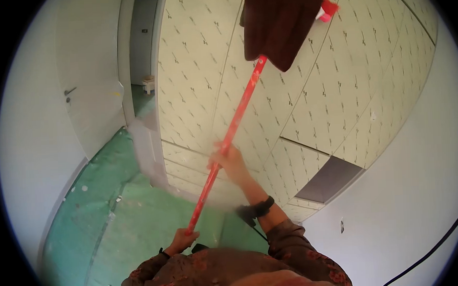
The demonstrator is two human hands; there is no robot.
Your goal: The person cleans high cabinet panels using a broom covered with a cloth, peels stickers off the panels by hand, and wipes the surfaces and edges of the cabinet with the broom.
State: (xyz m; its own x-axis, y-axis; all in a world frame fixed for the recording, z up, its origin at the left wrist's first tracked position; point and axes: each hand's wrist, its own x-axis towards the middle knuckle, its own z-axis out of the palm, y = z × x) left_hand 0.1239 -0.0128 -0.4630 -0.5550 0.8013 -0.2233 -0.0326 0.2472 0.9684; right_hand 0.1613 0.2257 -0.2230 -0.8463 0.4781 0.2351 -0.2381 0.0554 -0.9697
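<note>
A red pole [238,113] slants up and to the right, with a dark brown cloth [282,25] draped over its top end against the patterned cabinet panels [318,88]. My left hand [183,240] is closed round the pole's lower end, near my body. Higher up, my right hand [226,158] holds the pole at its middle, slightly blurred; a dark band is on that wrist. A red and white piece [327,10] sticks out at the cloth's right side.
Green sheeting [135,213] with pale specks covers the floor. A white door [90,72] with a handle stands at the left, beside an open doorway with a small white object [148,84]. A dark cable [433,249] hangs at the lower right, near a recess [333,179].
</note>
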